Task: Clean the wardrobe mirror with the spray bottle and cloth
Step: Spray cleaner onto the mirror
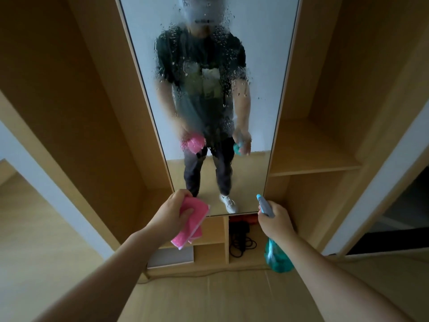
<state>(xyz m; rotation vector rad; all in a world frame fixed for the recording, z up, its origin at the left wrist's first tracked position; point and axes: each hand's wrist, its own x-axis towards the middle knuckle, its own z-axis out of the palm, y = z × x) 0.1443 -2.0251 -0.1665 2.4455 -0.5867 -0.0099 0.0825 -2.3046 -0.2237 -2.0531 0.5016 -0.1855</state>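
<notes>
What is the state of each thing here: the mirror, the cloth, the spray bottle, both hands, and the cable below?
mirror: wet, droplets on its upper and middle part; lower part looks dry.
cloth: folded, hanging from the left hand.
spray bottle: held by the right hand, nozzle towards the mirror.
left hand: grips the cloth.
right hand: grips the bottle's neck.
cable: coiled in a compartment under the mirror.

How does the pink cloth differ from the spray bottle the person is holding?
The pink cloth is soft and folded, drooping from the left hand; the spray bottle is rigid, see-through teal with a blue nozzle, in the right hand. The cloth is gripped at its top; the bottle by its neck, body hanging below. Both are held near the bottom edge of the mirror.
</notes>
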